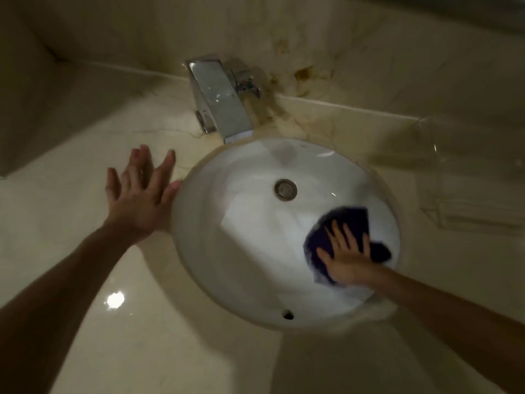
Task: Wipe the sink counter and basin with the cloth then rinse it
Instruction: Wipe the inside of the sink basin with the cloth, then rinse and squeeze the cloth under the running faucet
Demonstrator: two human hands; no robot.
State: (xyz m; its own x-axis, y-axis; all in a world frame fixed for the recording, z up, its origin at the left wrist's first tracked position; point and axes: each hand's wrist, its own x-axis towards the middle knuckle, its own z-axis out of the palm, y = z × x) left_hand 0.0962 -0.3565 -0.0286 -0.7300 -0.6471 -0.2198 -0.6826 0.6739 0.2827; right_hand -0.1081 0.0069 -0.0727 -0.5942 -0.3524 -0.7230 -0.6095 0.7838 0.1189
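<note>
A dark purple cloth (345, 224) lies against the right inner wall of the white oval basin (250, 251). My right hand (348, 258) presses flat on the cloth with its fingers spread and straight. My left hand (139, 194) is over the beige marble counter (127, 336), left of the basin, fingers straight and spread, thumb near the basin's rim. The metal drain (285, 189) sits at the basin's middle.
A chrome tap (220, 100) stands behind the basin, its spout reaching over the rim. Brown stains mark the backsplash (304, 73) right of the tap. A clear tray or dish (471, 200) sits on the counter at the right. An overflow hole (287, 314) is in the near basin wall.
</note>
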